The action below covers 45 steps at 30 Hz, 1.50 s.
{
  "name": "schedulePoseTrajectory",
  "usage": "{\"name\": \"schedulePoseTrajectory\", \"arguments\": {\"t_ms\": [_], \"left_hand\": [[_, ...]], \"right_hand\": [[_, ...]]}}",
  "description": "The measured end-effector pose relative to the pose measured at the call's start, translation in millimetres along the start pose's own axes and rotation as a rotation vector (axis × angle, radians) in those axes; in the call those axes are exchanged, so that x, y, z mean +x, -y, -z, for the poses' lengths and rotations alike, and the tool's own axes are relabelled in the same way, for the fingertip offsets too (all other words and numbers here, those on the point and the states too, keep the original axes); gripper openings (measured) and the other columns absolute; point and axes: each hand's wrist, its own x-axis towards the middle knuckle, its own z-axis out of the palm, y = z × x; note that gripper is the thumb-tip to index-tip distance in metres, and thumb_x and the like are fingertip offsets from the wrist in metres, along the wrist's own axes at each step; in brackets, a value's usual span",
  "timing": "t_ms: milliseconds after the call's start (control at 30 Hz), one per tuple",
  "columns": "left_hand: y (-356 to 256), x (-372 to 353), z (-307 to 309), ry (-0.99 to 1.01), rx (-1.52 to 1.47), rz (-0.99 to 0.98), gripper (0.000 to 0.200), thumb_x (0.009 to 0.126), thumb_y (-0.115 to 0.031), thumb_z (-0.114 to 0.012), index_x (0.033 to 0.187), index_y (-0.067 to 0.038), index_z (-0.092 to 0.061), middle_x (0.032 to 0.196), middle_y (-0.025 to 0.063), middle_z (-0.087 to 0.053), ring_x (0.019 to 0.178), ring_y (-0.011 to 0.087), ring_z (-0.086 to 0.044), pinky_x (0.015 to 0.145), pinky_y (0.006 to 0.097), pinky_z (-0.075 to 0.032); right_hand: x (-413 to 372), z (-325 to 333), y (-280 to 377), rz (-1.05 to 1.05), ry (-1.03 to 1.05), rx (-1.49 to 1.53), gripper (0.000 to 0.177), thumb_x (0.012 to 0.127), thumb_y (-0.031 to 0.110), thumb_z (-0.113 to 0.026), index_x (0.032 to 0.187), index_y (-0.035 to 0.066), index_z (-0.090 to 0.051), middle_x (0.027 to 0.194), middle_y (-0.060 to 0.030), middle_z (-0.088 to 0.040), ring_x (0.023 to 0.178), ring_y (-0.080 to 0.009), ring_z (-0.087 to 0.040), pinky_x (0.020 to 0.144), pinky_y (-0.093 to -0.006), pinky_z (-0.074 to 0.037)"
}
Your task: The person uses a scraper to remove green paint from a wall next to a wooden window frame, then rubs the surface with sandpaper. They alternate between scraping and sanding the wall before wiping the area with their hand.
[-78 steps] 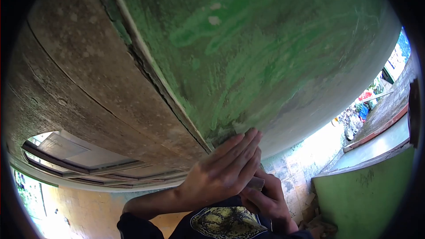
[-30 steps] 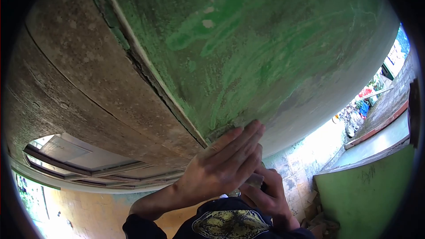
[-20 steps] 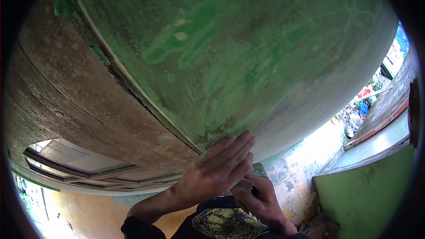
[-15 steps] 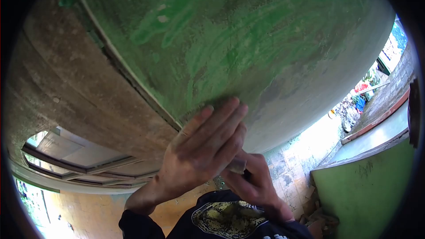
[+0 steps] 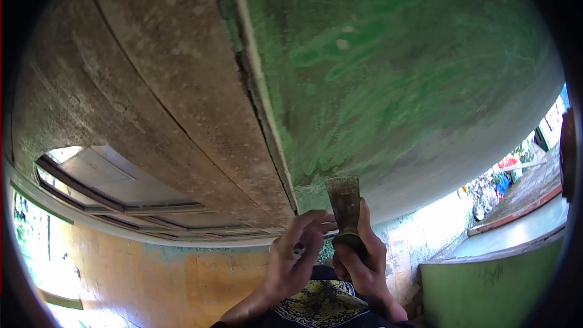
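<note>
My right hand [image 5: 363, 260] is wrapped round the dark handle of a scraper [image 5: 345, 197]. Its wide, worn blade points up toward the green wall [image 5: 388, 85], and my index finger lies along the blade's right side. Beside it, my left hand [image 5: 294, 258] has loosely bent fingers reaching toward the blade, the fingertips close to its left edge. A small greyish, ring-like thing shows on the left fingers. Green paint on the wall is patchy and smeared, turning to bare grey toward the lower right.
A pale strip [image 5: 262, 85] divides the green wall from brown, stained boards [image 5: 164, 79]. Framed window panes [image 5: 133, 188] are at the left, above an orange-yellow surface [image 5: 164, 273]. A low green partition [image 5: 492, 291] stands at lower right, with coloured clutter [image 5: 501, 182] beyond.
My left hand has come off the green wall and down beside the scraper. The scraper in my right hand now points upright with its blade in plain sight. The view has shifted.
</note>
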Motion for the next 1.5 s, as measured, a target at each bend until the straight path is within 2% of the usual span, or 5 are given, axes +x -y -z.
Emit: {"name": "schedulePoseTrajectory", "arguments": {"t_ms": [367,433,733,1067,1500], "left_hand": [[-6.1,22.7,-25.8,0.128,-0.224,0.101,0.028,0.107,-0.011,-0.038,0.127,0.005,-0.048,0.116,0.0167,-0.067,0.105,0.0163,-0.064,0.091,0.0289,-0.051],[-2.0,20.8,-26.0,0.067,-0.313,0.098,0.032,0.107,-0.021,-0.043,0.125,0.003,-0.053,0.111,0.014,-0.07,0.09,0.0155,-0.068,0.071,0.0281,-0.055],[-9.6,31.3,-18.7,-0.108,-0.231,0.108,0.038,0.105,-0.03,-0.05,0.085,0.001,-0.059,0.066,0.0029,-0.062,0.059,0.0072,-0.056,0.049,0.0264,-0.043],[-0.5,22.2,-19.3,-0.121,-0.194,0.182,0.021,0.103,-0.018,-0.053,0.095,0.0,-0.062,0.082,-0.0016,-0.059,0.073,0.0054,-0.051,0.059,0.0239,-0.041],[-1.3,31.7,-17.1,-0.181,-0.159,0.086,0.037,0.102,-0.024,-0.056,0.072,-0.002,-0.055,0.061,-0.0034,-0.049,0.057,0.0041,-0.042,0.046,0.0271,-0.032]], "right_hand": [[9.8,-0.6,1.0,-0.098,0.037,0.151,0.075,0.089,-0.006,-0.046,0.157,0.001,-0.014,0.072,-0.0048,-0.059,0.056,-0.009,-0.052,0.051,-0.0251,-0.042],[7.0,-3.2,-4.4,-0.023,0.056,0.127,0.075,0.09,-0.005,-0.046,0.157,0.002,-0.013,0.071,-0.0037,-0.058,0.055,-0.0087,-0.051,0.05,-0.0241,-0.041],[1.6,-29.1,4.5,-0.107,0.04,0.319,0.078,0.092,-0.006,-0.041,0.157,0.004,0.0,0.081,-0.0067,-0.059,0.053,-0.0073,-0.05,0.047,-0.0219,-0.04],[-13.7,-31.2,-3.2,-0.161,0.025,0.272,0.077,0.093,-0.006,-0.041,0.157,0.002,0.001,0.095,-0.0134,-0.064,0.058,-0.0074,-0.052,0.05,-0.0218,-0.042],[-8.2,-41.3,-0.9,-0.131,-0.036,0.303,0.078,0.092,-0.005,-0.043,0.158,0.005,-0.001,0.087,-0.0066,-0.06,0.056,-0.0063,-0.05,0.049,-0.022,-0.041]]}}
